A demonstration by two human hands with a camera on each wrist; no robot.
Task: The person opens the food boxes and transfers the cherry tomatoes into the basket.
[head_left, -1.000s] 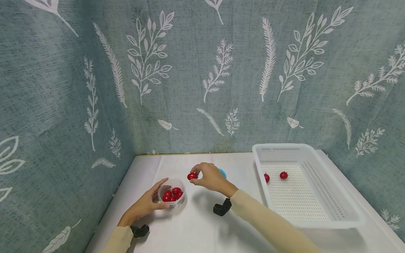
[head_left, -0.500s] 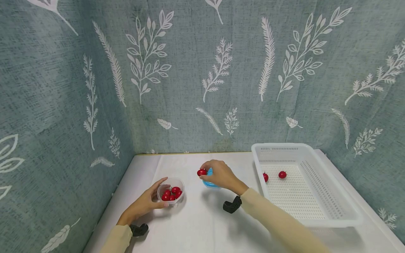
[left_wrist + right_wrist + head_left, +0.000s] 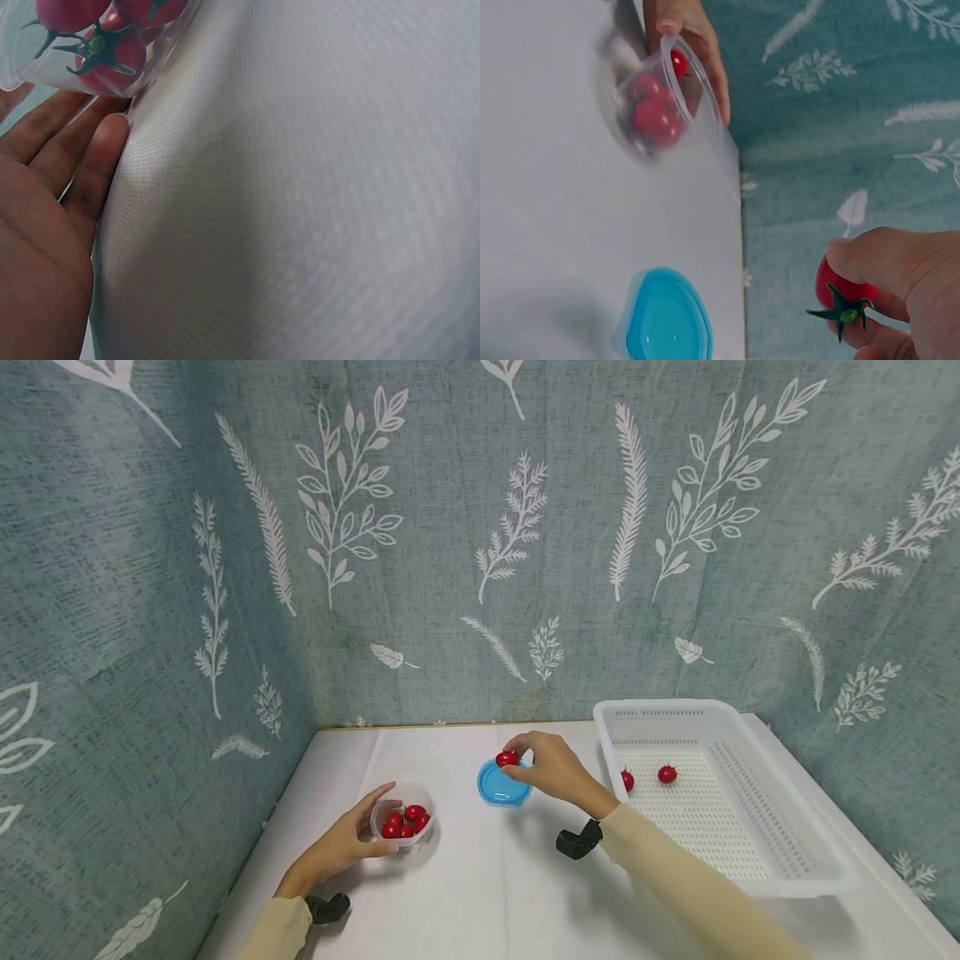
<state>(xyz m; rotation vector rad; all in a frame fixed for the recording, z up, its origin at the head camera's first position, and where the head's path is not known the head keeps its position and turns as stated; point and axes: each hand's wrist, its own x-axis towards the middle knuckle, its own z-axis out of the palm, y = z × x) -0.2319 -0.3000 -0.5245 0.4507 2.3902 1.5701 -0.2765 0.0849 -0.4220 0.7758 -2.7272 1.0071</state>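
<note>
My left hand (image 3: 345,841) holds a small clear plastic container (image 3: 433,831), thumb on its near side and fingers behind it. Several cherry tomatoes (image 3: 406,821) with green stems lie inside; in the left wrist view the tomatoes (image 3: 111,58) show through its wall. Between thumb and fingertips, my right hand (image 3: 553,770) pinches one cherry tomato (image 3: 507,759), raised above the table. Its green star-shaped stem (image 3: 845,311) faces the right wrist camera. Just below that hand, a blue lid (image 3: 501,786) lies on the table, its right edge partly covered by the fingers.
At the right stands a large white perforated basket (image 3: 806,888) holding two cherry tomatoes (image 3: 667,774), one partly behind its left wall. A white cloth covers the table (image 3: 450,902). Patterned green fabric (image 3: 450,568) hangs behind and on the left.
My right hand has moved right, away from the container, with the pinched tomato, uncovering the blue lid it was in front of. My left hand has stayed at the container.
</note>
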